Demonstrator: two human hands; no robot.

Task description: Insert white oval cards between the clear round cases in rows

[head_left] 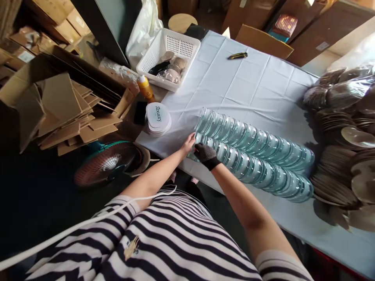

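While leaning over the near left edge of the table (234, 86), worked at the left end of the near row (258, 171) of clear plastic lids, set on edge just beside the far row (254, 138) on the white cloth. Laid the fingertips of the bare left hand (189, 142) against the end lid; could not tell whether gripping or only steadying. Curled the gloved right hand (206, 154) over the top of that same end, fingers closed on the rim.

Could easily, by the look of it, have fanned the near row out with too hard a push, or rolled it off the near edge, given round lids on edge with nothing bracing them. Might also have knocked the stack of white caps (158, 117) just to the left, or shoved lids right into the heap of brown discs (345, 136).
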